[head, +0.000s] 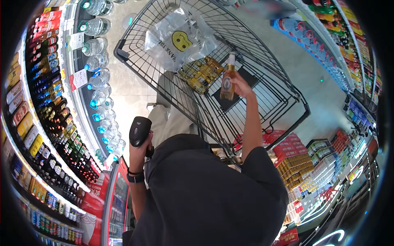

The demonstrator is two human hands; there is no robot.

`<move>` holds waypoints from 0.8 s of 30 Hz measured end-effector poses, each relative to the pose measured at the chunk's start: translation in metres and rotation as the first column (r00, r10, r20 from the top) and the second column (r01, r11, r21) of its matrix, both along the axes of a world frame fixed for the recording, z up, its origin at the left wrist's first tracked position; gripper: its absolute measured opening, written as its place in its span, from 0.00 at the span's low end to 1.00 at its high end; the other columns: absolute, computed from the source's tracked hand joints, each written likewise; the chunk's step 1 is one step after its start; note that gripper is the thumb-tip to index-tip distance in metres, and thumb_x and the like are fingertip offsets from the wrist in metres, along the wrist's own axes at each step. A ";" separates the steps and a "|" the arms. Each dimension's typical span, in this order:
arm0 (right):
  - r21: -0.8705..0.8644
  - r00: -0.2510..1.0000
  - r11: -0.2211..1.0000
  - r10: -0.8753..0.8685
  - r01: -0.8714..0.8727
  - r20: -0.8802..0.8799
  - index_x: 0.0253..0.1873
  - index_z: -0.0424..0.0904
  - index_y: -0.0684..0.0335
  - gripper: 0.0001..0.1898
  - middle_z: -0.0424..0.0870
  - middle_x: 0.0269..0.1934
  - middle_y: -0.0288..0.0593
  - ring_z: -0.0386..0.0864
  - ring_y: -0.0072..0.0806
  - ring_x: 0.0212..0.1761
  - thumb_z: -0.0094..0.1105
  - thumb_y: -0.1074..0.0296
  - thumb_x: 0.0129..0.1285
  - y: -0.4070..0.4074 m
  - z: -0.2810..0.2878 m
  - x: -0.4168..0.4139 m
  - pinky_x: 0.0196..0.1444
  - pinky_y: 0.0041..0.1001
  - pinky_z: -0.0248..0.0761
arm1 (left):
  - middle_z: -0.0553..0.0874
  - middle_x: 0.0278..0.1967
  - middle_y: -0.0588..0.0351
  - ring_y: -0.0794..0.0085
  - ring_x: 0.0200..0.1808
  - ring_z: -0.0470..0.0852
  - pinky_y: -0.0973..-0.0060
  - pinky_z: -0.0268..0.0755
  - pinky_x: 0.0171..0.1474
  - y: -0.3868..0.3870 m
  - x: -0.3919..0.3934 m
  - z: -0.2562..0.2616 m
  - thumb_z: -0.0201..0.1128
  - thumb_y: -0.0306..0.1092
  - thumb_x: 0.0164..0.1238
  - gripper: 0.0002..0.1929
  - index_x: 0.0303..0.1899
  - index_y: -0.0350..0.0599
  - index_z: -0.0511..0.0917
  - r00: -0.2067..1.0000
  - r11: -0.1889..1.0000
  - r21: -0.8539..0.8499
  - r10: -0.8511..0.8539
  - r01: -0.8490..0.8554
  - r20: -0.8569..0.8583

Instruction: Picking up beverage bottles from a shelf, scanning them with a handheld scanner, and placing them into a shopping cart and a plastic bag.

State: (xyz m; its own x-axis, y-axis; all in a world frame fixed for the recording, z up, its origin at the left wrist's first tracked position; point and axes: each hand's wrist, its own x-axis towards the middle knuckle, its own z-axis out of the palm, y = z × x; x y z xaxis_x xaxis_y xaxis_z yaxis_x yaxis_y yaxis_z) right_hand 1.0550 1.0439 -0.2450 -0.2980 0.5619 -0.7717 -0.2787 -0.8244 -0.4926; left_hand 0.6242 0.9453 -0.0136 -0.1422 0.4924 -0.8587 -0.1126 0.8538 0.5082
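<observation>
My left hand [142, 151] is closed around a black handheld barcode scanner [140, 131], held upright beside my body. In my right hand [242, 85] is a glass bottle [228, 80] of amber liquid, with a pale label and a light foil-like neck wrap. That bottle is above a dark wire shopping cart [122, 54], its neck pointing away from me. Inside the cart lies a clear plastic bag [181, 43] with a yellow smiley print and lettering. Next to the bag sit several yellow-gold packaged items [201, 75], partly covered by it.
Shelves of bottles [50, 77] and cans curve along my left. Large water bottles [98, 27] line the floor edge there. A red-framed glass-door cooler [118, 200] stands behind at left. Stacked drink cartons [295, 166] rise at right, with more bottled water [307, 40] farther up.
</observation>
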 end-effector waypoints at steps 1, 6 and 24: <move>-0.001 0.988 0.998 -0.066 0.067 -0.139 0.64 0.63 0.58 0.26 0.77 0.48 0.49 0.80 0.38 0.49 0.58 0.62 0.64 -0.009 0.020 -0.013 0.49 0.38 0.77 | 0.78 0.25 0.65 0.84 0.21 0.70 0.82 0.61 0.26 -0.004 -0.002 0.003 0.67 0.30 0.65 0.08 0.42 0.38 0.82 1.000 1.000 0.009 -0.012 0.012 -0.003; 0.111 0.910 0.947 -0.249 0.300 -0.331 0.59 0.69 0.63 0.28 0.78 0.42 0.49 0.77 0.35 0.33 0.56 0.45 0.65 -0.036 0.097 -0.075 0.39 0.37 0.78 | 0.79 0.25 0.65 0.85 0.24 0.71 0.83 0.62 0.27 -0.030 -0.014 0.010 0.68 0.29 0.64 0.09 0.43 0.38 0.82 0.993 0.977 0.212 -0.062 0.040 0.100; 0.523 0.581 0.821 0.546 -0.229 -0.603 0.59 0.64 0.59 0.27 0.77 0.38 0.44 0.80 0.30 0.32 0.61 0.50 0.63 -0.150 0.310 -0.465 0.33 0.29 0.77 | 0.86 0.32 0.52 0.76 0.33 0.81 0.75 0.73 0.42 -0.303 -0.147 0.093 0.73 0.28 0.51 0.17 0.42 0.35 0.79 0.989 0.720 0.691 0.051 0.057 -0.135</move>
